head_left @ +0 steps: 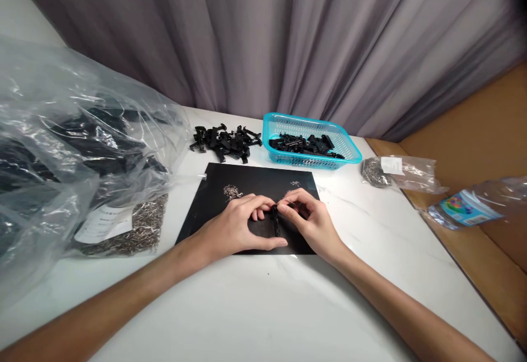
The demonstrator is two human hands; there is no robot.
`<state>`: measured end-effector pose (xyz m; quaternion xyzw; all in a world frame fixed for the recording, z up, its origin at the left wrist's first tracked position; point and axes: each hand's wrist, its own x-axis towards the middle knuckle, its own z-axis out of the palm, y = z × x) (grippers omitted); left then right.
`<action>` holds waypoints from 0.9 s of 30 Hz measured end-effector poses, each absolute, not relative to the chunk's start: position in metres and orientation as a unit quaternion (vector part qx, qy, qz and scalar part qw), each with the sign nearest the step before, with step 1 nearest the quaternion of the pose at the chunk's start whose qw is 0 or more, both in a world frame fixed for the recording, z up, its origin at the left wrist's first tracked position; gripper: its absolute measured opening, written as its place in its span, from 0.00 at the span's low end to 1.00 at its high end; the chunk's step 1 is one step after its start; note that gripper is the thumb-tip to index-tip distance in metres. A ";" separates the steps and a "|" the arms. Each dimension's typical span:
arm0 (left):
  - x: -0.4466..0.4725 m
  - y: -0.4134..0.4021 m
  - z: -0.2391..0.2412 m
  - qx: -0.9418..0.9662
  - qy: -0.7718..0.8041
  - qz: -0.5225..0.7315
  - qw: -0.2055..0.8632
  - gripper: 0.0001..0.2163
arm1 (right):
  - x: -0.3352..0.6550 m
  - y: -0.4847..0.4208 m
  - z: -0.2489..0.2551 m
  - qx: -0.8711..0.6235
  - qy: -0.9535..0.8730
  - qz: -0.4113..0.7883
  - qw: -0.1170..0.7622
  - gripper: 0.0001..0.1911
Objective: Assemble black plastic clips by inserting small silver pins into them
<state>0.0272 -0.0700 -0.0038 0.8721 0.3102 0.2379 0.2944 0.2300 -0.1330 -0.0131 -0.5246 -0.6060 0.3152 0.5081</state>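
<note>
One slim, glossy black piece (276, 226); my left grip (236, 223) spans it, thumb to fingers; right grip (309, 219) bent inward, fingertips bunched, hold unclear.

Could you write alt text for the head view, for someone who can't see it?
A person's left hand holds a black part, the right hand at its far end, over a black mat on a white table. Beyond the mat sit a pile of black parts and a blue basket of more.
</note>
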 end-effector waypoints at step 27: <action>0.028 -0.067 -0.005 0.878 0.288 0.247 0.291 0.28 | 0.227 -0.141 -0.014 -0.500 -0.746 0.106 0.425 0.09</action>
